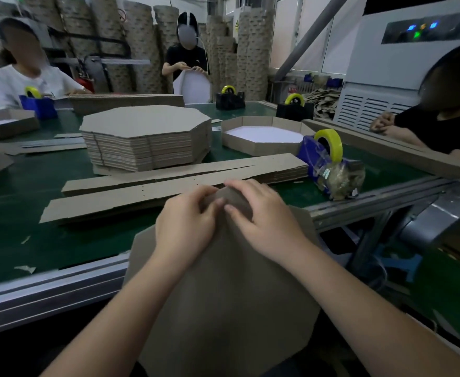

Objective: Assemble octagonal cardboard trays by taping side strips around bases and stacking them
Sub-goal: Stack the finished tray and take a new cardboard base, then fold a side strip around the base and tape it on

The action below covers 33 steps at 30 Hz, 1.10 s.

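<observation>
A brown octagonal cardboard tray [223, 295] leans toward me over the table's near edge, its underside facing the camera. My left hand [188, 221] and my right hand [264, 219] both grip its top edge, fingers curled over the rim and thumbs pressing the brown face close together. Whatever lies under the fingers at that edge is hidden. Long cardboard side strips [169, 183] lie flat just beyond my hands. A tall stack of octagonal bases [147, 137] stands behind them. One assembled tray [261, 134] with a white inside rests to the right of the stack.
A blue tape dispenser [321, 156] with a yellow roll stands at right, near the aluminium table rail [373, 202]. More dispensers [37, 103] [230, 99] [295, 108] sit farther back. Three other people work around the green table [19, 227]. Cardboard stacks line the back wall.
</observation>
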Tool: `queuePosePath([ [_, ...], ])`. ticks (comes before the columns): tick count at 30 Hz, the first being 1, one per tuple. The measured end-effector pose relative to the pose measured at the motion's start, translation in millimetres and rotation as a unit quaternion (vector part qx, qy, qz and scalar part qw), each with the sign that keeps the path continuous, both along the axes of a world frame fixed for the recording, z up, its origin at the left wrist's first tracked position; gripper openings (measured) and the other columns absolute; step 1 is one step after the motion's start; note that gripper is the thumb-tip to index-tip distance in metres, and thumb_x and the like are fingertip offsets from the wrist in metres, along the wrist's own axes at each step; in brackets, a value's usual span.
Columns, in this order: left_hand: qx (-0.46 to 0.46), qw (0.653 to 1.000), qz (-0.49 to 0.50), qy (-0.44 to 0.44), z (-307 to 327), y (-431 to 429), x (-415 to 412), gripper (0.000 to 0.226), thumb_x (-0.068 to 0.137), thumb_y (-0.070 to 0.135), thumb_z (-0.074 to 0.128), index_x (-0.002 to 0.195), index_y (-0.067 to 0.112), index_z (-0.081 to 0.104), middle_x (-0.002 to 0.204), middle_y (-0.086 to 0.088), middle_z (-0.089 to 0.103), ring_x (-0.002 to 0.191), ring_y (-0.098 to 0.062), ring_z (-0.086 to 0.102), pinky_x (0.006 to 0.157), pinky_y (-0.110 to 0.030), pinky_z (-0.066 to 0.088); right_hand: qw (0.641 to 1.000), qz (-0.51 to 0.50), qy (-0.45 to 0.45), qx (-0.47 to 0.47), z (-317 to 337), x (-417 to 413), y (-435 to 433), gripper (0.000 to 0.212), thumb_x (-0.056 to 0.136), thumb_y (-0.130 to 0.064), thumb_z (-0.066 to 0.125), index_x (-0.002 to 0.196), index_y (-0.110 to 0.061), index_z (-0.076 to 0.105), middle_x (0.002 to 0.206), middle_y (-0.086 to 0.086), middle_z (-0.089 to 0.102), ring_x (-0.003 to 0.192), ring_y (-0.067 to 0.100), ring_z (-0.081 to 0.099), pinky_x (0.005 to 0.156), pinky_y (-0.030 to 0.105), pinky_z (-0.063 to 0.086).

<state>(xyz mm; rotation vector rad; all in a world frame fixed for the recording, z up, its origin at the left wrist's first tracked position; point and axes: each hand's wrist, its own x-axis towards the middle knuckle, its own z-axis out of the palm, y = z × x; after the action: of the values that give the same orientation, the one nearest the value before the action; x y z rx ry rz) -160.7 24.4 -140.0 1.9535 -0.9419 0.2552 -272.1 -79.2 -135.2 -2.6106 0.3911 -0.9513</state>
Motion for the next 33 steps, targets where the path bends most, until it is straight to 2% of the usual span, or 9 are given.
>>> queuePosePath([
  [3,0.004,0.999,-0.03,0.038,-4,4,10,0.006,0.085,0.028,0.069,0.09,0.029,0.069,0.084,0.009,0.07,0.086,-0.014,0.064,0.078,-0.034,0.051,0.996,0.007,-0.009,0.091,-3,12,-4,0.033,0.092,-0.019,0.06,0.124,-0.026,0.058,0.123,-0.011,0.058,0.112,0.014,0.054,0.098,0.04,0.045],
  [6,0.001,0.996,-0.005,0.084,-6,12,26,0.012,0.085,0.028,0.07,0.077,0.034,0.062,0.076,0.013,0.066,0.08,-0.01,0.062,0.073,-0.029,0.047,0.994,-0.049,0.024,0.089,-8,20,-13,0.031,0.091,-0.036,0.061,0.121,-0.03,0.057,0.112,-0.016,0.057,0.109,0.012,0.054,0.089,0.031,0.045],
  [10,-0.005,0.992,0.008,0.123,-12,20,37,0.01,0.086,0.029,0.068,0.077,0.028,0.064,0.075,0.008,0.066,0.079,-0.015,0.061,0.075,-0.036,0.049,0.99,-0.083,0.088,-0.07,-10,26,-19,0.032,0.092,-0.052,0.051,0.112,-0.028,0.06,0.108,-0.014,0.061,0.104,0.01,0.052,0.098,0.032,0.035],
  [15,-0.059,0.985,0.011,0.163,-15,29,41,0.012,0.087,0.024,0.067,0.075,0.024,0.063,0.07,0.006,0.065,0.071,-0.013,0.057,0.064,-0.031,0.042,0.999,0.022,0.027,0.034,3,40,-24,0.016,0.09,-0.035,0.063,0.099,-0.024,0.068,0.089,-0.023,0.053,0.089,-0.007,0.044,0.085,0.028,0.033],
  [21,-0.04,0.984,0.035,0.17,-14,38,57,0.032,0.092,0.037,0.059,0.067,0.017,0.065,0.058,0.008,0.062,0.054,0.001,0.051,0.055,-0.019,0.039,0.998,0.045,0.032,0.001,-9,60,-17,0.016,0.09,-0.031,0.064,0.1,-0.019,0.068,0.098,-0.012,0.062,0.099,0.01,0.052,0.088,0.032,0.033],
  [23,-0.061,0.957,0.06,0.277,-7,39,79,0.04,0.093,0.039,0.056,0.066,0.013,0.069,0.056,0.004,0.065,0.054,-0.005,0.057,0.057,-0.025,0.043,0.998,0.052,0.033,0.013,-10,64,-18,0.016,0.09,-0.032,0.064,0.1,-0.02,0.068,0.098,-0.011,0.063,0.099,0.009,0.053,0.089,0.032,0.034],
  [26,-0.037,0.858,0.048,0.51,-8,44,109,0.043,0.094,0.041,0.051,0.082,0.004,0.068,0.057,-0.003,0.068,0.044,-0.013,0.062,0.05,-0.024,0.047,0.998,0.056,0.033,0.027,-10,67,-19,0.016,0.09,-0.032,0.064,0.099,-0.02,0.068,0.097,-0.011,0.063,0.098,0.009,0.053,0.09,0.031,0.034],
  [28,-0.027,0.823,0.038,0.567,-15,50,122,0.045,0.095,0.046,0.047,0.091,0.005,0.066,0.066,-0.003,0.072,0.046,-0.011,0.065,0.041,-0.017,0.049,0.998,0.056,0.026,0.03,-12,68,-19,0.016,0.089,-0.03,0.064,0.099,-0.019,0.069,0.097,-0.01,0.064,0.098,0.009,0.054,0.092,0.029,0.034],
  [33,-0.206,0.753,0.038,0.623,-14,50,138,0.031,0.101,0.028,0.042,0.09,0.007,0.061,0.079,-0.005,0.072,0.049,-0.01,0.067,0.039,-0.015,0.049,0.997,0.065,-0.004,0.046,-14,71,-17,0.016,0.089,-0.025,0.066,0.102,-0.018,0.07,0.1,-0.008,0.064,0.102,0.009,0.052,0.099,0.025,0.032],
])
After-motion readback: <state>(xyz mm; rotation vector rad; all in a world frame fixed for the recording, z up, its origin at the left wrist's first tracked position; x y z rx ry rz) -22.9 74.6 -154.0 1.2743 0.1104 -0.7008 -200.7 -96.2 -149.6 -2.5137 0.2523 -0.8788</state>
